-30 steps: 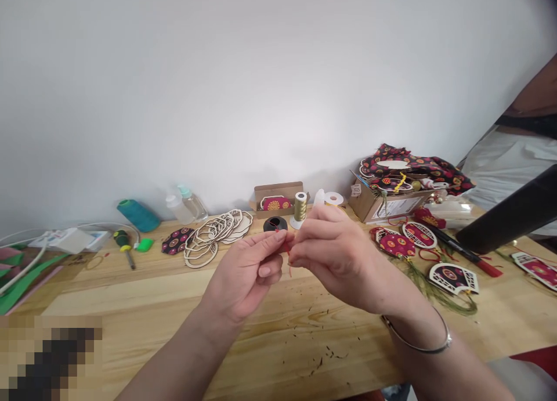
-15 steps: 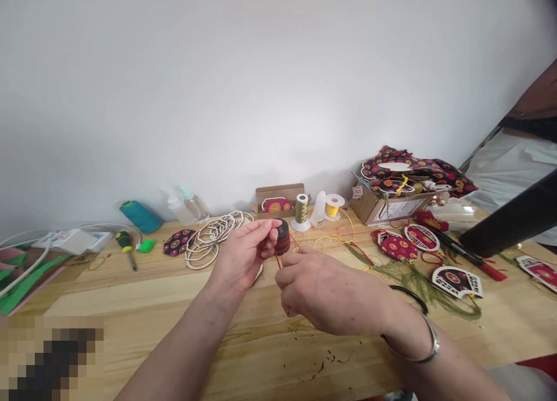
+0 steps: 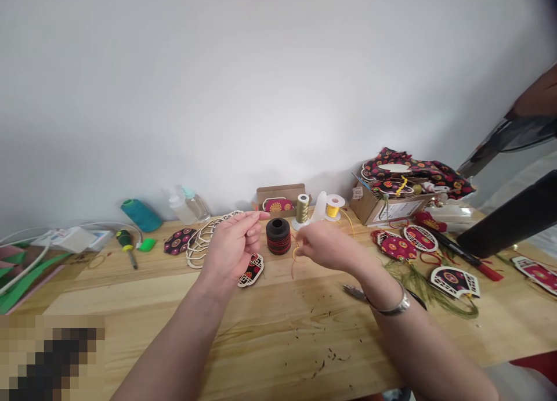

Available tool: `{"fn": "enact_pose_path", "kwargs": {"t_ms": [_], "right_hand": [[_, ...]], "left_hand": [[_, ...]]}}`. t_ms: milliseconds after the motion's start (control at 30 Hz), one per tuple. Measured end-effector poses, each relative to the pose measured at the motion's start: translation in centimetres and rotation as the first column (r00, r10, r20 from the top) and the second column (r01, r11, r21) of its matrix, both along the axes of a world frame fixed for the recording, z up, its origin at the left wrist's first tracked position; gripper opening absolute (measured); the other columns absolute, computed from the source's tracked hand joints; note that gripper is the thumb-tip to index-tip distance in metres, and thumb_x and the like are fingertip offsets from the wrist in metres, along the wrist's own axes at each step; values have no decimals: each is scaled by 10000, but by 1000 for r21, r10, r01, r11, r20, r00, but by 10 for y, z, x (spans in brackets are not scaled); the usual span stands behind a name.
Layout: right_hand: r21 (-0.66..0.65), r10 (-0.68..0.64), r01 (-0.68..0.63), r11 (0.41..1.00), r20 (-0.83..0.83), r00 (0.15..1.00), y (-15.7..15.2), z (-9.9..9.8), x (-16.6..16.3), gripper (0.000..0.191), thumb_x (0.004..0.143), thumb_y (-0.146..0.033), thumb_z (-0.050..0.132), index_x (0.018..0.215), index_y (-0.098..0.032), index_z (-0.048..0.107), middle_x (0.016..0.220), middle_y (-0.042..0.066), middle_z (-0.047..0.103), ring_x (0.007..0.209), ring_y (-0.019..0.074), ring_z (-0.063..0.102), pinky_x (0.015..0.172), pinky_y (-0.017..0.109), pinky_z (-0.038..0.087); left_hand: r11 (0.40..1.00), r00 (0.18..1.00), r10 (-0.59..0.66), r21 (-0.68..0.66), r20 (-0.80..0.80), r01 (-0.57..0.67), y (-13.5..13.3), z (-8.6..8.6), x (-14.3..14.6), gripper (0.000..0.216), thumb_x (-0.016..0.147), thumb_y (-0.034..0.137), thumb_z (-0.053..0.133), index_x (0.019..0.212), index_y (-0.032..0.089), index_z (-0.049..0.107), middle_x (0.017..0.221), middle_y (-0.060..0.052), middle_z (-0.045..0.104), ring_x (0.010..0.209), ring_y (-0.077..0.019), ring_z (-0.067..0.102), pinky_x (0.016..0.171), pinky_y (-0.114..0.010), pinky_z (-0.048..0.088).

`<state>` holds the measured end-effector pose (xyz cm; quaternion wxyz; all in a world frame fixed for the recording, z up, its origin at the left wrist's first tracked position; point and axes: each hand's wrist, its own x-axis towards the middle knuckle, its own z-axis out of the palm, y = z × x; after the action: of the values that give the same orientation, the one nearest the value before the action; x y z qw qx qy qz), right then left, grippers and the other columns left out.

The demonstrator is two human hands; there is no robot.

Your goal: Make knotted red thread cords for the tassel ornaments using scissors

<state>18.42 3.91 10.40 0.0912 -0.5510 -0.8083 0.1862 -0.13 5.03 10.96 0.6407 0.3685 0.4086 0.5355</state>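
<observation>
My left hand (image 3: 235, 244) is raised over the table, thumb and forefinger pressed together; whatever they pinch is too fine to see. Just right of it stands a black spool (image 3: 278, 238) wound with red cord. My right hand (image 3: 328, 247) hovers beyond the spool with curled fingers, close to thin red and yellow cords (image 3: 296, 256); I cannot make out what its fingertips hold. A wooden-framed ornament with dark patterned fabric (image 3: 251, 271) lies partly hidden under my left hand. Scissors (image 3: 354, 292) lie partly covered by my right forearm.
At the back stand a gold thread spool (image 3: 303, 209), a yellow cord reel (image 3: 334, 208) and a fabric-filled carton (image 3: 387, 208). Wooden frames (image 3: 198, 244) and a screwdriver (image 3: 126, 244) lie left. Ornaments (image 3: 455, 282) with green tassels and a black cylinder (image 3: 509, 215) occupy the right.
My hands have moved apart. My right hand went up, away and to the right; my left shifted slightly left. The spool, ornament and scissors now show more, and the red cord between the hands is no longer visible.
</observation>
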Motion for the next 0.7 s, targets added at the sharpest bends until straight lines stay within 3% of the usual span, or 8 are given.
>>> {"fn": "enact_pose_path", "kwargs": {"t_ms": [33,100,133,200,300,400,567,700], "right_hand": [[30,-37,40,999,-94,995,7,-7,-4,227,819,-271,668,989,-124,696,931,126,724,800,231,648,674,315,444],[65,-72,91,994,-256,964,21,-24,-16,623,718,-330,770,1261,-110,557,1091,147,692,953,269,642,759,338,476],[78,-102,130,988,-289,952,27,-32,-22,840,667,-336,806,1379,-87,438,1179,180,654,1056,296,612,819,359,479],[75,-166,199,977,-317,934,37,-49,-33,1051,639,-341,817,1479,-47,258,1260,235,597,1182,332,550,905,397,464],[40,-201,236,971,-398,895,45,-64,-41,1057,672,-315,772,1504,-48,177,1244,231,608,1148,320,583,906,401,474],[28,-224,264,964,-447,866,47,-67,-40,1023,709,-284,719,1521,-96,126,1158,177,663,1030,294,648,831,382,501],[5,-255,286,958,-439,862,49,-59,-33,972,730,-281,715,1511,-105,162,1162,176,670,1047,301,655,860,394,504],[18,-161,176,984,-331,930,37,-41,-16,921,680,-168,747,1473,-83,287,1274,217,610,1194,323,577,966,444,475]], "left_hand": [[1000,1000,4,2,-8,-4,-1,1,0,151,742,206,717,774,58,726,484,81,361,403,-8,247,376,-132,197],[1000,1000,10,14,-24,-9,-2,3,0,155,737,212,720,778,62,731,484,87,346,406,-8,243,378,-131,200],[1000,999,12,22,-34,-11,-4,4,0,158,735,217,723,780,66,734,485,87,344,408,-10,245,379,-132,202],[999,998,11,34,-58,-9,-8,9,2,169,732,236,730,784,75,740,485,84,347,413,-16,255,379,-135,206],[999,997,-12,49,-78,16,-19,19,2,183,741,265,733,782,87,750,478,82,334,420,-24,255,382,-142,210],[995,996,-67,66,-66,71,-36,31,-1,162,747,265,733,791,112,762,470,78,327,425,-33,275,391,-152,225],[976,981,-189,107,-38,192,-65,42,-12,185,808,304,707,873,147,780,463,84,283,430,-35,249,415,-167,229],[970,971,-229,65,-68,234,-66,39,-11,187,826,329,696,876,169,780,470,87,258,439,-41,230,423,-179,206]]}}
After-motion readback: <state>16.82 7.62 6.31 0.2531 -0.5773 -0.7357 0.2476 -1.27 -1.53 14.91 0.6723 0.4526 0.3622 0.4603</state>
